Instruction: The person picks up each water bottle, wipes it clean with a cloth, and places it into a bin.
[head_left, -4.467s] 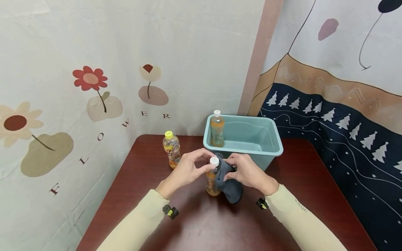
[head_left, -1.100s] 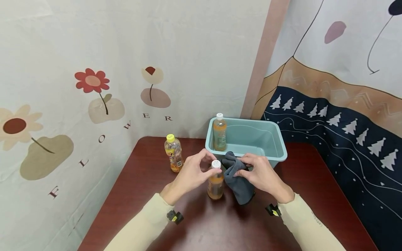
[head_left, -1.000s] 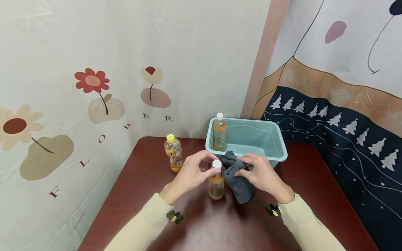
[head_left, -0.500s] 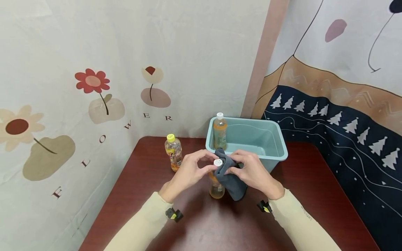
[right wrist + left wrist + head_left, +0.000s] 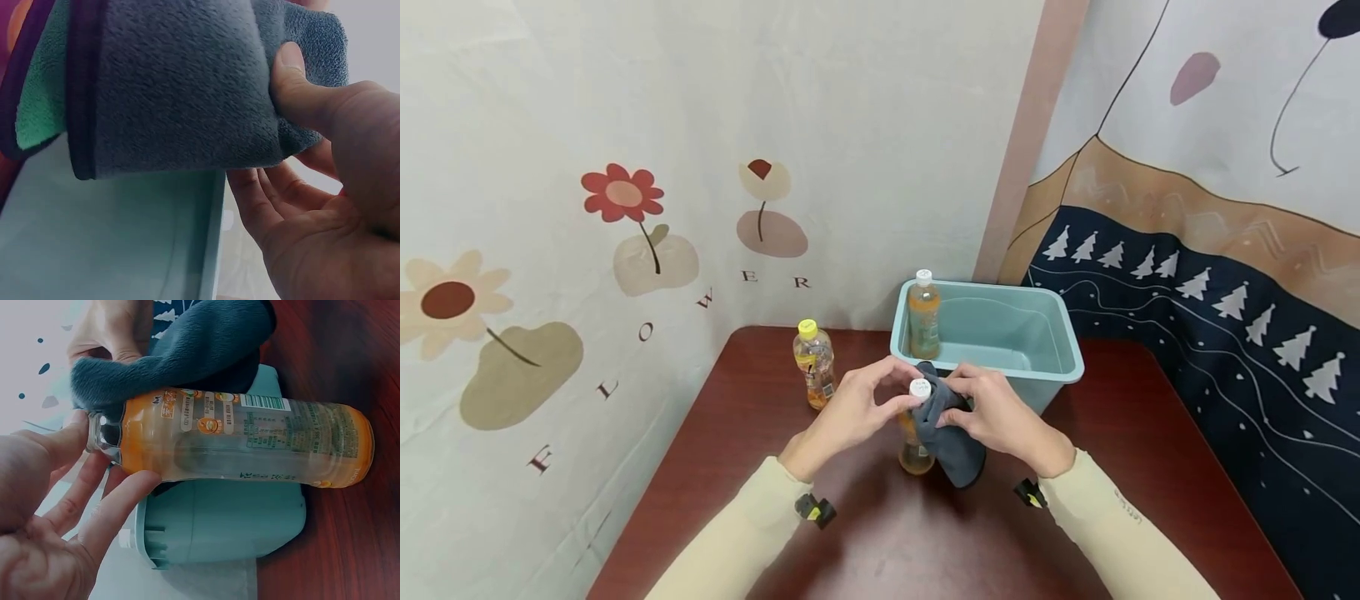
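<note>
A clear bottle (image 5: 915,457) with a white cap and some orange colouring stands upright on the table. My left hand (image 5: 852,408) holds it by the neck, thumb and fingers around it just below the cap. Pinched in my right hand (image 5: 1000,421) is a dark grey-blue cloth (image 5: 958,450), laid against the bottle's upper right side and hanging down beside it. In the left wrist view the printed label of the bottle (image 5: 212,440) shows, with the cloth (image 5: 206,347) along its shoulder. Folded layers of the cloth (image 5: 181,87) fill much of the right wrist view.
Behind the hands stands a light teal bin (image 5: 1060,367). Another white-capped bottle (image 5: 924,321) is upright in its left end. A yellow-capped bottle (image 5: 815,371) stands on the brown table (image 5: 722,417) to the left. Printed fabric hangs along the back and right side.
A second ago the cloth hung apart, right of the bottle. My right hand has brought it left against the bottle's neck. The left hand keeps its hold.
</note>
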A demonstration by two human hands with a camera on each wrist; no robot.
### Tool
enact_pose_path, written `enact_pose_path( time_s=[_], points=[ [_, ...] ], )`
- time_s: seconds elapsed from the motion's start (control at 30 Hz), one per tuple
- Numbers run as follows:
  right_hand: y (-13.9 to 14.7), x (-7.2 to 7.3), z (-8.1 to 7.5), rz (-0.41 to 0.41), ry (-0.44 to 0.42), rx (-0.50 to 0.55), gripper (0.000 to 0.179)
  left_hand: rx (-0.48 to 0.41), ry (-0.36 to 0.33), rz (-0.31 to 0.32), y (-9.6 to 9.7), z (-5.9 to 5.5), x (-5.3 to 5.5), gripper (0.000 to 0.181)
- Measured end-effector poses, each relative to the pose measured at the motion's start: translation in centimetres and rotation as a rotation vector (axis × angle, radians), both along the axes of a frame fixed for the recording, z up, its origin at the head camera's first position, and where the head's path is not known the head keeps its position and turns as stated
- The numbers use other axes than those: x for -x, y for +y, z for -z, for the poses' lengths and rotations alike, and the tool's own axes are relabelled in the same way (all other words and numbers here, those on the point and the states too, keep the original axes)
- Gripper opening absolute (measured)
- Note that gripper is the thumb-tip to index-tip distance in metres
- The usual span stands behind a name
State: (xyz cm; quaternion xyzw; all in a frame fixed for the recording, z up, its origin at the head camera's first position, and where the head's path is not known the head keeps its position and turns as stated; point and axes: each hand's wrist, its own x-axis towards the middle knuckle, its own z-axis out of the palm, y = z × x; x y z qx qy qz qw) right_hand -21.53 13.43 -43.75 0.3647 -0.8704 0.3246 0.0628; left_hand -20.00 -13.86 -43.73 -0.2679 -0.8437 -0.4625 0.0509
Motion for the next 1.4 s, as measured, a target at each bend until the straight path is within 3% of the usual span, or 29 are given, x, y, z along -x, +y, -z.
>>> enact_pose_path(
  time_s=[0.2,0.6,0.93,1.17,1.4],
  points=[
    [0.3,0.4,1.4,0.029,-0.013,-0.022,0.037,0.04,0.029,0.01,-0.2,0.0,0.2,0.036],
    [-0.2,1.2,6.6,0.033,-0.057,-0.099,0.027,0.049,0.051,0.027,-0.4,-0.2,0.4,0.037],
    [-0.7,1.9,9.1,-0.051,-0.158,-0.226,0.024,0.05,0.027,0.021,-0.3,0.0,0.6,0.036],
    [-0.5,1.7,9.4,-0.036,-0.18,-0.182,0.027,0.049,0.029,0.022,-0.3,0.1,0.5,0.035],
    [-0.3,1.3,8.0,-0.001,-0.128,-0.129,0.031,0.057,0.034,0.017,-0.3,0.3,0.3,0.036]
  ],
)
